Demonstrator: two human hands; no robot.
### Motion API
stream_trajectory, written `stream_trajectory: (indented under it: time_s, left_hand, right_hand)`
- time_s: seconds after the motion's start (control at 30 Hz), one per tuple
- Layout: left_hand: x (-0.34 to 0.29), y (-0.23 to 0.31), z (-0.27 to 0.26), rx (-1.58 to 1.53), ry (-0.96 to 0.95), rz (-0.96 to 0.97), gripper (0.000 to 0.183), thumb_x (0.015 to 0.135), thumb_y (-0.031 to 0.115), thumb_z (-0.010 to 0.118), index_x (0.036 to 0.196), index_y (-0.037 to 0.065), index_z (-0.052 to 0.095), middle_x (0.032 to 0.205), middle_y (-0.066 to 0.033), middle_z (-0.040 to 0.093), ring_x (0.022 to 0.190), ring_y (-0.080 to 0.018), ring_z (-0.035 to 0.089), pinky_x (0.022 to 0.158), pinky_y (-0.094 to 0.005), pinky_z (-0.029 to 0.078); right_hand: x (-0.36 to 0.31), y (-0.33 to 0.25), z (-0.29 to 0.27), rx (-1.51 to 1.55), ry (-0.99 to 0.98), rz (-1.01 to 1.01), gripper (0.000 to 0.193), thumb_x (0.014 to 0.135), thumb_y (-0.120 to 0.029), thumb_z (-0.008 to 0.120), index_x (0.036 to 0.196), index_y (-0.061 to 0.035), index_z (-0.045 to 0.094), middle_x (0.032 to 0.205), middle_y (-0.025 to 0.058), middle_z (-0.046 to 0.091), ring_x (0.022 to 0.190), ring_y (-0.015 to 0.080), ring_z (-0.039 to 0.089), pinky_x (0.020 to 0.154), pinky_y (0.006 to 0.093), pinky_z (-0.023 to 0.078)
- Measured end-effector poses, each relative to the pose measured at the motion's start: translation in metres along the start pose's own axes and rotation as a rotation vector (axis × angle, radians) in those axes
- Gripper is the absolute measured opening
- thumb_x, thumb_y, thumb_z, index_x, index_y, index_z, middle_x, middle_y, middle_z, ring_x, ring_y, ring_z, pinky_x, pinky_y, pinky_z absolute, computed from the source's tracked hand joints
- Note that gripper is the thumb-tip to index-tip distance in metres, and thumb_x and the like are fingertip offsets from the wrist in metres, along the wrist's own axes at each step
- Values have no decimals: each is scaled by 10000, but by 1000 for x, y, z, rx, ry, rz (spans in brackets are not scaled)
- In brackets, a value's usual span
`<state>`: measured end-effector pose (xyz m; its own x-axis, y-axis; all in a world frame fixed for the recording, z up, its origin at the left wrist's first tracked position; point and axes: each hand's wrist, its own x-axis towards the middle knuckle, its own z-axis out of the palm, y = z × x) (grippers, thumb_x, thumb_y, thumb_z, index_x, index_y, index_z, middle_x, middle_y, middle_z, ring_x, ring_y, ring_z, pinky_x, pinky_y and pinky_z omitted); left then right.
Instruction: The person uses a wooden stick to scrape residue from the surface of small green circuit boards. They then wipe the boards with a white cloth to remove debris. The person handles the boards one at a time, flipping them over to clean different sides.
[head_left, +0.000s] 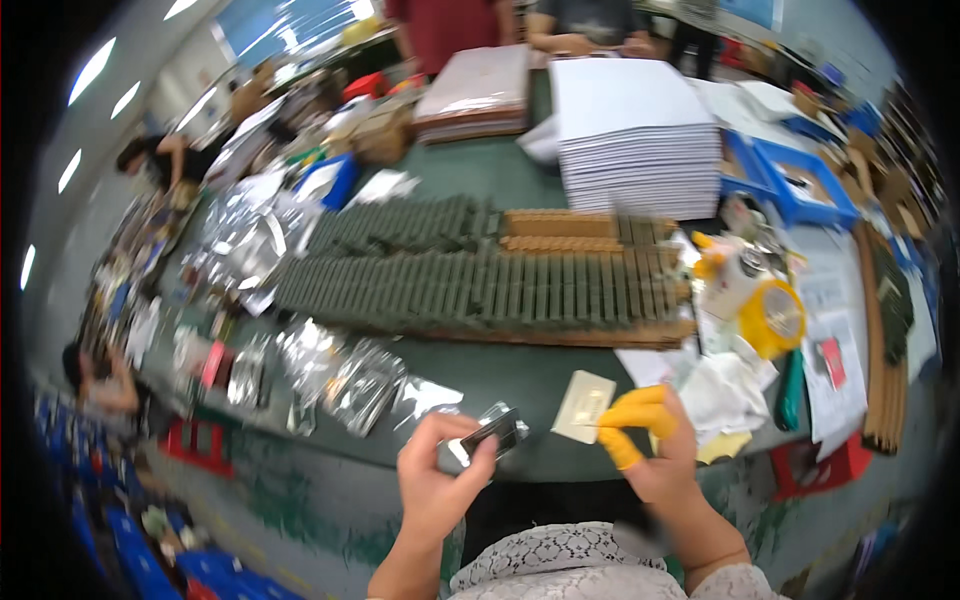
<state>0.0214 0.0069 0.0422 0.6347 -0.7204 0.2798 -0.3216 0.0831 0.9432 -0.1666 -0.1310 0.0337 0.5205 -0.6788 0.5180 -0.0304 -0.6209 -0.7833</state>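
Note:
My left hand (437, 478) pinches a small dark part in a clear shiny wrapper (494, 433) just over the near edge of the green table (500, 375). My right hand (655, 440), with yellow finger cots on thumb and fingers, touches the corner of a small cream card (584, 405) lying flat on the table; whether it grips the card I cannot tell. The two hands are a short gap apart, with the wrapped part between them.
Long rows of dark green parts on brown trays (480, 285) fill the table's middle. Silver foil bags (340, 375) lie at left. A tall white sheet stack (635, 135), blue trays (800, 180), a yellow tape roll (775, 318) and papers crowd the right. People work at the far end and left.

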Motion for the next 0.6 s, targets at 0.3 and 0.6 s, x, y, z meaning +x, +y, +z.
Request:
stream_trajectory:
  time_s: [0.3, 0.6]
  left_hand:
    - [-9, -5, 4, 78, 159, 62, 201, 758, -132, 693, 852, 9, 585, 917, -101, 671, 899, -179, 638, 885, -318, 485]
    - [-4, -11, 11, 71, 152, 49, 217, 755, -145, 686, 869, 14, 592, 930, -97, 659, 910, -184, 629, 896, -322, 480]
  right_hand:
    - [-11, 21, -16, -390, -135, -72, 256, 727, -33, 774, 958, -49, 665, 877, 93, 556, 803, 298, 513, 721, 387, 390]
    - [-19, 39, -11, -607, -317, -99, 283, 681, -38, 761, 945, -7, 663, 876, 92, 522, 808, 277, 497, 725, 386, 385]
